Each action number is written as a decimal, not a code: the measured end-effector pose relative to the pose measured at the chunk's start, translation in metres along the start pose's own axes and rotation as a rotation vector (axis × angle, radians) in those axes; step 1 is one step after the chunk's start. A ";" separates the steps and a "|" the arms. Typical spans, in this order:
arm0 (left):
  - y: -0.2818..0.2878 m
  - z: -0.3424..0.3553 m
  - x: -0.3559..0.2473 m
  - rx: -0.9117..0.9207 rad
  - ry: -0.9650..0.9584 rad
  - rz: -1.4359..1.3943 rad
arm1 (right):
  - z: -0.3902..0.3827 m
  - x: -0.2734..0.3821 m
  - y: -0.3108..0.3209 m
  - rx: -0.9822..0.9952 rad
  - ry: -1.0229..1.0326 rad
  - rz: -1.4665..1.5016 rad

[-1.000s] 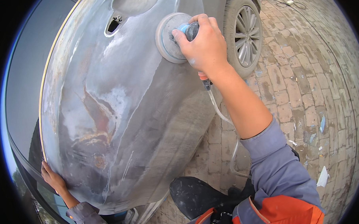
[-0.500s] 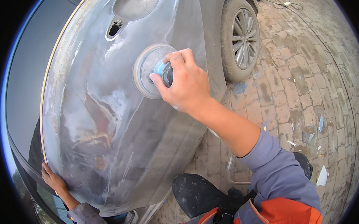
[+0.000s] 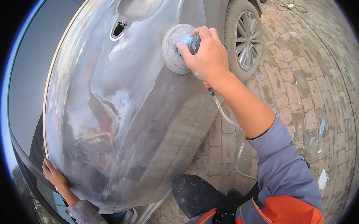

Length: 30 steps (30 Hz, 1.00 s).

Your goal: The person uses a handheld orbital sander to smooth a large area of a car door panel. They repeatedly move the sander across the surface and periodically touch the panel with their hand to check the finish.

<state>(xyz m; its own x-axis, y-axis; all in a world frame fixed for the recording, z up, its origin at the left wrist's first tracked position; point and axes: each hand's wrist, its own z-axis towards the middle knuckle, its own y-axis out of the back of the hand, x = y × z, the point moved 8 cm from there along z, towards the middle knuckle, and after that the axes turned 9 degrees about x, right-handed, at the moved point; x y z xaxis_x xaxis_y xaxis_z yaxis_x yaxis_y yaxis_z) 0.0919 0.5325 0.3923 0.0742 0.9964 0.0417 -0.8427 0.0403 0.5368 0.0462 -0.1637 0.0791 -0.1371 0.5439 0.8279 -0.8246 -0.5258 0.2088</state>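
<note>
My right hand [image 3: 204, 56] grips the top of a round pneumatic sander [image 3: 171, 48] with a pale disc, which lies on the upper right of a grey car door [image 3: 128, 113] with sanded patches and rust-coloured areas. A clear air hose [image 3: 231, 122] runs down from the sander beside my forearm. My left hand [image 3: 54, 175] holds the door's left edge low down, its fingers curled round it beside the window. Above and left of the sander is the handle recess [image 3: 138, 6] with an open hole.
A dusty wheel [image 3: 248, 38] stands right of the door. Brick paving [image 3: 293, 88] with scattered paper scraps [image 3: 322, 179] lies to the right. A cable [image 3: 298, 7] lies coiled at the top right. My dark-clad legs [image 3: 194, 192] are below.
The sander in my right hand moved down and left by half a second ago, then back up and right to near its first position. My left hand stays at the edge.
</note>
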 end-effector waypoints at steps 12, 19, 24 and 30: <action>-0.001 0.002 -0.001 -0.008 0.029 0.006 | -0.012 0.001 -0.002 0.032 0.028 -0.067; 0.000 0.000 -0.003 -0.028 0.015 -0.007 | 0.002 -0.017 0.011 0.010 -0.043 -0.096; -0.002 0.001 -0.001 -0.014 0.024 0.006 | -0.001 -0.006 0.006 0.008 0.014 -0.120; -0.001 0.003 0.001 -0.021 0.001 0.000 | 0.006 -0.011 0.011 -0.006 -0.060 -0.087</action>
<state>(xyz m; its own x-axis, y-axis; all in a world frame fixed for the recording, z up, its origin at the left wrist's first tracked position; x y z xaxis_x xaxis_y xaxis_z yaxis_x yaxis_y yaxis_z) 0.0946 0.5337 0.3937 0.0739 0.9964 0.0408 -0.8539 0.0421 0.5188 0.0422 -0.1791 0.0758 -0.0314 0.5472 0.8364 -0.8354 -0.4738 0.2785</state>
